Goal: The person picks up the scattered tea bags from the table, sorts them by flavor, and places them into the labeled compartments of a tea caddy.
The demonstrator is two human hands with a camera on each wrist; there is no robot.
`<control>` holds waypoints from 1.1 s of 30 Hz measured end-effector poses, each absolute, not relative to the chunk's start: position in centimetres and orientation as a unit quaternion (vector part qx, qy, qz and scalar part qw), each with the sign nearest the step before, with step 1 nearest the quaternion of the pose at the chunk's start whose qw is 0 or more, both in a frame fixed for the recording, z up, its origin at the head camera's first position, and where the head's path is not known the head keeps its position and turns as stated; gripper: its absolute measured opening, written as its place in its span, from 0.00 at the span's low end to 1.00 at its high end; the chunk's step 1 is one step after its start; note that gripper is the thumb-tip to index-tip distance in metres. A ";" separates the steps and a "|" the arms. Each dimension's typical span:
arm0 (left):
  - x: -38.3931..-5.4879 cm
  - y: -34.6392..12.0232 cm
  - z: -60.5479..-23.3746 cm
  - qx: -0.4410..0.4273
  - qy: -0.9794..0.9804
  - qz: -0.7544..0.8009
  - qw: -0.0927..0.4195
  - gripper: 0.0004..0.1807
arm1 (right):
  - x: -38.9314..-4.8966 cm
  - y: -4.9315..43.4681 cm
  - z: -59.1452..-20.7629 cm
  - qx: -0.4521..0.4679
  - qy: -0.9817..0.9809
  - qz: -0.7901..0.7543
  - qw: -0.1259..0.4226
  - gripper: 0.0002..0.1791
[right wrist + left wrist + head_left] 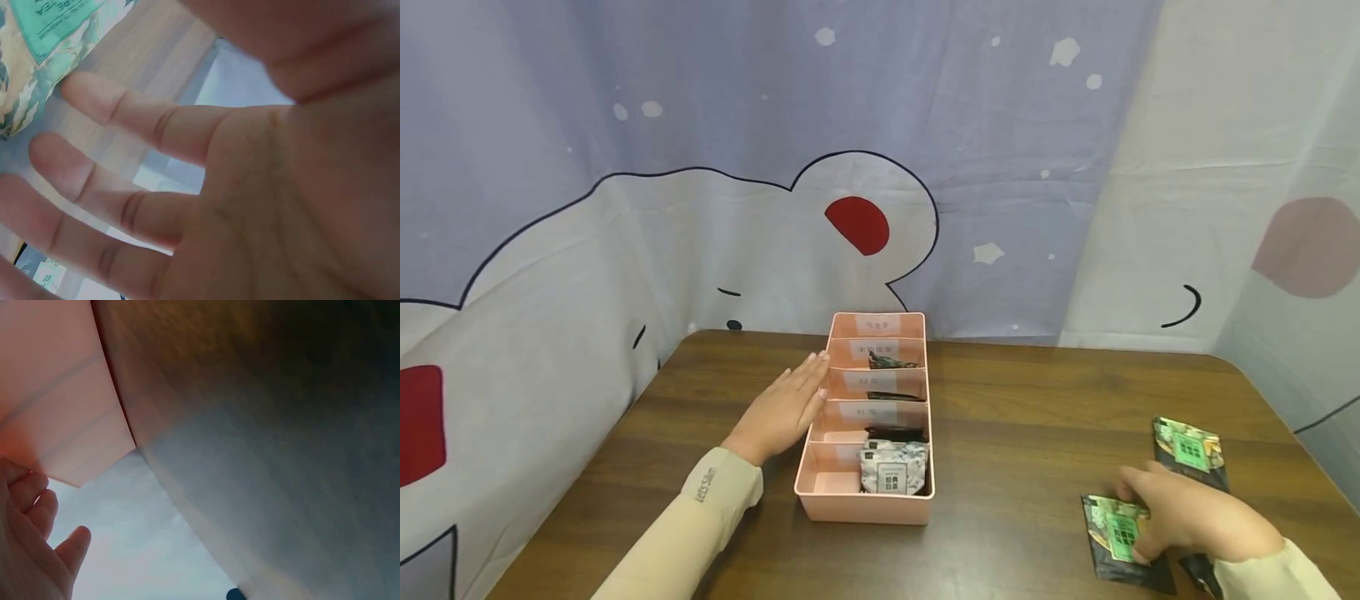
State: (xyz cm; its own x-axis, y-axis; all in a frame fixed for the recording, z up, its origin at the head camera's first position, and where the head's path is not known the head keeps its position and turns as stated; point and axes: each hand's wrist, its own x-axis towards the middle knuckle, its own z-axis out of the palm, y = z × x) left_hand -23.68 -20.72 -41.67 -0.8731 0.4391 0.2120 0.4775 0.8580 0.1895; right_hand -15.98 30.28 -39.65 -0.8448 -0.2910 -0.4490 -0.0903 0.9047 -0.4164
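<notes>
A pink divided box (865, 507) stands on the table, with paper labels inside its compartments. White tea sachets (893, 468) fill the right part of its nearest compartment. Dark sachets (895, 433) show in several compartments behind; the farthest shows only its label. My left hand (781, 412) rests against the box's left side, fingers straight, the box wall (69, 412) beside them. On the right, my right hand (1198, 512) hovers over a black tea sachet with a green label (1112, 533). Its fingers (94, 97) are spread and loosely extended, near a sachet (59, 37) in the right wrist view.
Another black sachet with a green label (1191, 450) lies behind the right hand, partly covered by it. The brown wooden table (1000, 433) stretches between the box and these sachets. A patterned curtain (1000, 167) hangs along the table's back edge.
</notes>
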 end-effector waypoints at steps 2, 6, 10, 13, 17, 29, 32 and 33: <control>-23.7 -20.7 -41.7 -0.237 -0.960 -0.120 0.082 0.31 | -15.9 30.3 -39.7 -0.091 0.942 -0.192 0.259 0.29; -23.6 -20.7 -41.7 -0.237 -0.960 -0.121 0.082 0.31 | -15.8 30.5 -39.8 -0.080 0.941 -0.203 0.259 0.28; -23.7 -20.7 -41.7 -0.239 -0.960 -0.117 0.084 0.31 | -15.9 30.6 -40.0 -0.072 0.940 -0.208 0.262 0.25; -23.7 -20.7 -41.7 -0.239 -0.960 -0.115 0.084 0.31 | -16.0 30.6 -40.1 -0.064 0.938 -0.214 0.266 0.25; -23.8 -20.7 -41.7 -0.240 -0.960 -0.117 0.085 0.31 | -16.1 30.7 -40.4 -0.058 0.932 -0.226 0.277 0.25; -23.7 -20.8 -41.8 -0.239 -0.960 -0.119 0.085 0.31 | -16.3 30.6 -40.6 -0.055 0.923 -0.242 0.296 0.27; -23.8 -20.8 -41.9 -0.241 -0.959 -0.120 0.087 0.31 | -16.2 30.5 -40.5 -0.060 0.918 -0.261 0.292 0.27; -23.8 -20.8 -41.9 -0.241 -0.959 -0.120 0.087 0.31 | -16.4 30.7 -40.8 -0.064 0.918 -0.262 0.289 0.27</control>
